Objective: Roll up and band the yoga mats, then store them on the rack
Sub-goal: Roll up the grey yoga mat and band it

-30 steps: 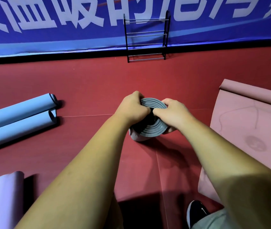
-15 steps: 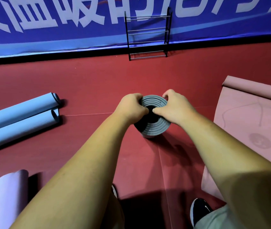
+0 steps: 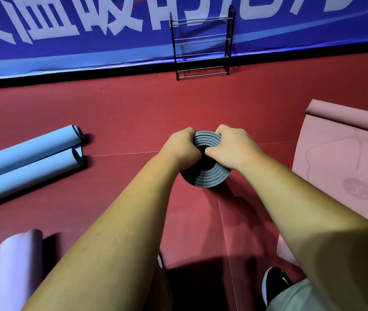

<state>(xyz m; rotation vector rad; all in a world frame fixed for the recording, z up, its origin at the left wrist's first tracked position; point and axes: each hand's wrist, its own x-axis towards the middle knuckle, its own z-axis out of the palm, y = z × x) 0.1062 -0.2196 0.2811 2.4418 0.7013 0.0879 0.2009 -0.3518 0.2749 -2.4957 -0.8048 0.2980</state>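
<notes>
A grey rolled yoga mat [image 3: 209, 176] stood on end on the red floor [image 3: 133, 113]. The left hand [image 3: 182, 148] and right hand [image 3: 232, 148] clasped its top rim, thumbs inside the spiral. Pressing evenly would keep the coil tight for banding.

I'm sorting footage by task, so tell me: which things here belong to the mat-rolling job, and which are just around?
Part of the job:
grey rolled mat, gripped by left hand and right hand
two blue rolled mats
lilac rolled mat
pink mat, mostly unrolled
black rack

Just around:
blue banner
black shoe
</notes>
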